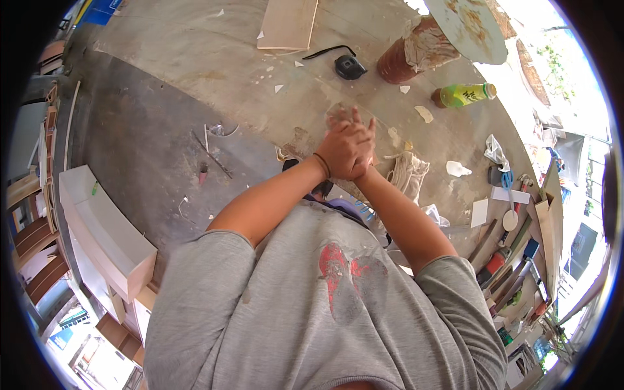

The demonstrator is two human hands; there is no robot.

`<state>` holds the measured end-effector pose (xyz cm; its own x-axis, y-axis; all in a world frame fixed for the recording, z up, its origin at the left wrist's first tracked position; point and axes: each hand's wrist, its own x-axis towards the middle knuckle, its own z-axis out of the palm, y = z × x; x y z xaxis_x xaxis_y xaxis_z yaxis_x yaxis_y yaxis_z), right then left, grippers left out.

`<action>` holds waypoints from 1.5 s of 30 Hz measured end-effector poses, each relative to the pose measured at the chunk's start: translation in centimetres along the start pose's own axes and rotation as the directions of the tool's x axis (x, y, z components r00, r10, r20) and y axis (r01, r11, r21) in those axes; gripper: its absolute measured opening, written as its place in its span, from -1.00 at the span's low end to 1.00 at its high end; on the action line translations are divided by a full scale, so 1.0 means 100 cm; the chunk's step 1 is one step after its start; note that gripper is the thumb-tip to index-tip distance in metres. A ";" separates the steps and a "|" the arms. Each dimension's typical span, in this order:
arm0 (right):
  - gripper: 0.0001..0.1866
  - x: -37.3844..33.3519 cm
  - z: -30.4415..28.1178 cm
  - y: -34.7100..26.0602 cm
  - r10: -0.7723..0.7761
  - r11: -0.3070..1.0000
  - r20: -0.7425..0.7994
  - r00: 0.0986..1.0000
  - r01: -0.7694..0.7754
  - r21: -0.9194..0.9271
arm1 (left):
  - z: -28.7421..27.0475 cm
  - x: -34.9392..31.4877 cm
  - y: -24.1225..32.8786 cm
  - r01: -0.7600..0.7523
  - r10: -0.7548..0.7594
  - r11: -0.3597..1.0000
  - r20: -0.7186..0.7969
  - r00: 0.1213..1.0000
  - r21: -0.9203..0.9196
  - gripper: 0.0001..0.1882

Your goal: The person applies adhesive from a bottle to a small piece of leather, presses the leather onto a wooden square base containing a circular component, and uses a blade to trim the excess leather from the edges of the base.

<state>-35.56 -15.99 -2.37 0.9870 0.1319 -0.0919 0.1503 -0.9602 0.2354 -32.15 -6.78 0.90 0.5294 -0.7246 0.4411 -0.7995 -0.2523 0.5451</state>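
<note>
In front of my chest, above the bench, my two hands are pressed together. My left hand [342, 151], with a dark band round its wrist, lies across my right hand [361, 168] and covers much of it. Outstretched fingers stand apart at the top, slightly blurred, and no object shows between the palms. Beyond the hands lies a black tape measure [351, 67] with a wrist strap. A crumpled pale cloth or glove [409, 173] rests just right of my right wrist.
A reddish-brown tub [398, 63] with a round stained lid [469, 29] stands far right, near a green-labelled bottle [465, 95]. A pale board [288, 25] lies at the far edge. Blue-handled scissors [507, 179] and several tools crowd the right. A long white box [107, 224] stands left.
</note>
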 end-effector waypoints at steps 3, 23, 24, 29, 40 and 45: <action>-0.39 0.003 0.002 0.002 0.087 0.996 0.037 0.996 -0.086 -0.035 | -0.012 0.012 0.000 0.088 -0.083 0.994 -0.069 0.994 0.066 -0.65; -0.37 -0.009 0.013 0.007 -0.076 0.991 -0.004 0.997 0.076 0.108 | 0.007 -0.003 -0.001 0.080 -0.080 0.997 -0.045 0.996 0.015 -0.49; -0.37 -0.004 0.014 0.008 -0.070 0.993 -0.005 0.998 0.071 0.099 | 0.006 -0.002 -0.003 0.104 -0.102 0.995 -0.095 0.990 0.014 -0.52; -0.37 0.008 0.034 0.003 0.057 0.991 0.015 0.998 -0.058 0.119 | 0.008 -0.004 -0.013 0.111 -0.104 0.992 -0.094 0.990 0.064 -0.51; -0.58 0.015 -0.007 0.022 0.428 0.713 0.059 0.902 -0.377 0.590 | 0.031 0.000 -0.020 0.784 -0.732 0.615 -0.310 0.606 0.081 -0.58; -0.58 0.014 -0.005 0.018 0.364 0.742 0.013 0.931 -0.299 0.600 | 0.036 -0.009 -0.028 0.789 -0.708 0.592 -0.362 0.606 0.165 -0.63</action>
<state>-33.87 -17.42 -1.54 0.9731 -0.2299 -0.0123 -0.2174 -0.8999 -0.3781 -31.40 -7.71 -3.60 0.9898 -0.0286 0.1396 -0.1019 -0.8267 0.5534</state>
